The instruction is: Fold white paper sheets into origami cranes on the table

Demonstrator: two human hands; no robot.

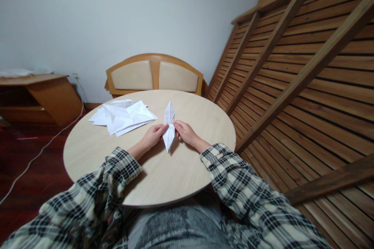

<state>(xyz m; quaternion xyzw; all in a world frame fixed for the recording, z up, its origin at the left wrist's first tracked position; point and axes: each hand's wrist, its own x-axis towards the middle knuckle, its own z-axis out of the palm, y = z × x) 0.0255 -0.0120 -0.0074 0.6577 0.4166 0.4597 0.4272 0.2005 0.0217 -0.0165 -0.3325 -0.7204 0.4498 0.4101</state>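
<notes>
A narrow, pointed piece of folded white paper (169,126) lies on the round pale wooden table (152,179), long axis running away from me. My left hand (153,136) pinches its left edge near the middle. My right hand (184,132) pinches its right edge at the same height. Both hands have their fingers closed on the paper and rest on the tabletop. My sleeves are black-and-white plaid.
A loose pile of creased white paper sheets (124,116) lies on the table to the left of my hands. A wooden chair back (154,74) stands behind the table. Slatted wooden panels (306,85) lean at the right. A low wooden cabinet (41,97) and a cable (37,151) are at the left.
</notes>
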